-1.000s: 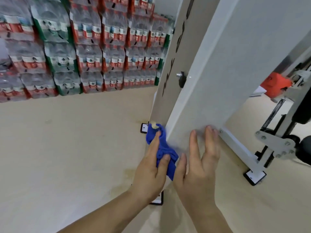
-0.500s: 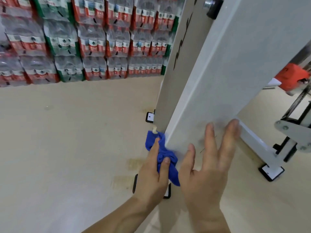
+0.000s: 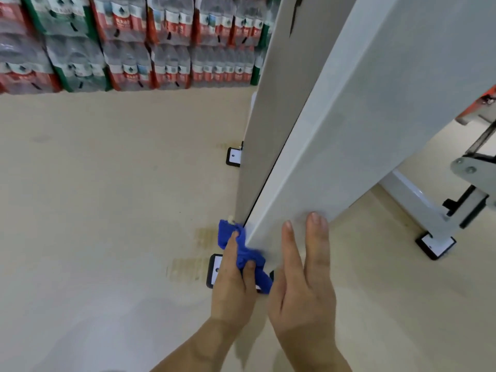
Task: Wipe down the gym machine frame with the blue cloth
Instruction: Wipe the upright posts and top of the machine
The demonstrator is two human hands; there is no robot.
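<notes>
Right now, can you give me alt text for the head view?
A left hand presses a blue cloth against the lower corner edge of a white gym machine frame, while the right hand rests flat on the panel. Stacked bottled-water packs line the far side of the beige floor.

Beige floor: frame feet, bottle packs stacked at back.

- Left hand: fingers curled shut around the cloth, thumb on top, forearm running in from the lower left.
- Right hand: open and flat, fingers straight, close together and pointing up, palm against the frame, just beside the left hand.
</notes>
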